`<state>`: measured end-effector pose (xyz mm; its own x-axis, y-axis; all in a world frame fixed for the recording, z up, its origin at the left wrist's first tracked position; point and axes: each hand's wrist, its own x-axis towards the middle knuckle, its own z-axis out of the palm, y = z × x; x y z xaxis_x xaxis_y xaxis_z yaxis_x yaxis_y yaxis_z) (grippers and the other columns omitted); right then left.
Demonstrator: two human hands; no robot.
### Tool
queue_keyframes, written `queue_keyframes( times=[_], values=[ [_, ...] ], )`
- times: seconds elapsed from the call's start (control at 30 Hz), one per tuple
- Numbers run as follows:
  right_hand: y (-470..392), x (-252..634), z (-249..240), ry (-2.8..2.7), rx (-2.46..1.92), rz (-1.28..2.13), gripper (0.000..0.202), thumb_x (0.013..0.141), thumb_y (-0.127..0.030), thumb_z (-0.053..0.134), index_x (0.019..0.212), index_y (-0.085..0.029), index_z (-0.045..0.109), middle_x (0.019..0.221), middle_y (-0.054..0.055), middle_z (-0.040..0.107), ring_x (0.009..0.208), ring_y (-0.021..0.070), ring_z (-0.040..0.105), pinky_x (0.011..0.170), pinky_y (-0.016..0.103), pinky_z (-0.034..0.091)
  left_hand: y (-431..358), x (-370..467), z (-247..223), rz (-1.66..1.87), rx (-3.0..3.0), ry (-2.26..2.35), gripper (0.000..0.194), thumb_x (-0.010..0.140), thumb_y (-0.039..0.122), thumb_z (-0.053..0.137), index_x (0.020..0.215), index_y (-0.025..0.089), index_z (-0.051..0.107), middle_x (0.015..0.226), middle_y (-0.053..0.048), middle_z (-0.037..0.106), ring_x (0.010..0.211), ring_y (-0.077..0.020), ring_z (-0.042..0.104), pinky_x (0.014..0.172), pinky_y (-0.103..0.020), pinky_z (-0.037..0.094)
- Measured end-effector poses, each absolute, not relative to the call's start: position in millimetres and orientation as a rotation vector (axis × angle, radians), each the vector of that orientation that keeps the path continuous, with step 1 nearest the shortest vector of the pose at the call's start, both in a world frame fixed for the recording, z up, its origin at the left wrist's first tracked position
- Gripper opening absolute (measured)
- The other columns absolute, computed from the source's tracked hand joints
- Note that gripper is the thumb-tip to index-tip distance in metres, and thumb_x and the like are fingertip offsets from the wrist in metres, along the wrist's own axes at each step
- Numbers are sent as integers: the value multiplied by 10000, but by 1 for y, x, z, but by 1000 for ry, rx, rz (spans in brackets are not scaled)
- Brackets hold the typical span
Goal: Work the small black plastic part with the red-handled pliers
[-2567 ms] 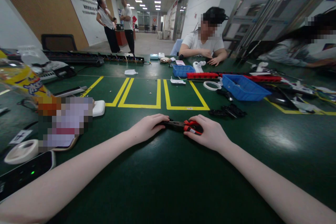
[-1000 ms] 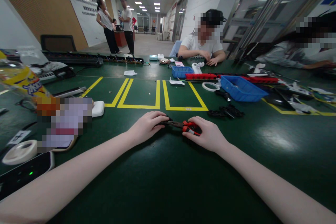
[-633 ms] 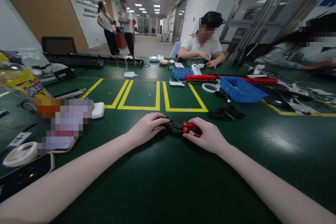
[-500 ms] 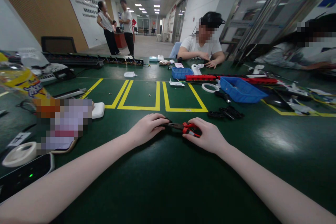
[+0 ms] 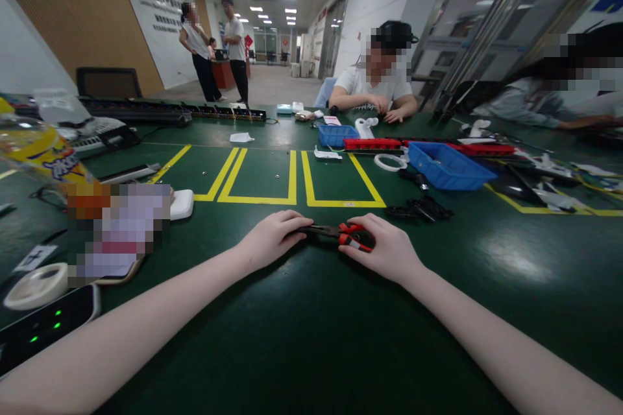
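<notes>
Red-handled needle-nose pliers (image 5: 355,236) are in my right hand (image 5: 389,248), whose fingers wrap the two handles. The dark jaws point left, toward my left hand (image 5: 274,237). My left thumb and fingers are pinched together at the tips of the jaws. A small dark piece seems to lie between them, but the fingers cover it and I cannot make out what it is. Both hands are just above the green table (image 5: 302,337), in front of the yellow tape lines.
Black parts (image 5: 419,209) and a blue bin (image 5: 448,165) lie to the right, with a smaller blue bin (image 5: 337,135) farther back. At left are a drink bottle (image 5: 48,155), a phone (image 5: 121,240), a tape roll (image 5: 36,286) and a white case (image 5: 182,204). A co-worker (image 5: 374,84) sits opposite.
The pliers have turned slightly and their jaws appear closer together at my left fingertips. My hands have barely moved. More green lights show on the device at lower left.
</notes>
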<state>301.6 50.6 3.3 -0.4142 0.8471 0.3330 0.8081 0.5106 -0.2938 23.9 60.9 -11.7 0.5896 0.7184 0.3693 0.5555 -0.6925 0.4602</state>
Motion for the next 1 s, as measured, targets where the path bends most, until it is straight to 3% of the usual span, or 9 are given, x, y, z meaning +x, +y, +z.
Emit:
queue_keyframes(
  times=[0.23,1.0],
  values=[
    [52,303,2,-2304,-1361,106,500,797,-555,660,1163,-219,609,1109,82,677,985,270,648,807,419,539,62,23,-12,758,2495,1067,331,982,234,531,1312,238,551,1219,-70,615,1086,-223,613,932,-417,546],
    [54,303,1,-2321,-1267,-15,432,804,-561,662,1046,-204,643,1033,75,714,898,248,650,806,415,402,64,22,-15,836,2471,1013,304,969,196,543,1270,226,571,1226,-74,589,1090,-220,610,944,-414,550]
  ],
)
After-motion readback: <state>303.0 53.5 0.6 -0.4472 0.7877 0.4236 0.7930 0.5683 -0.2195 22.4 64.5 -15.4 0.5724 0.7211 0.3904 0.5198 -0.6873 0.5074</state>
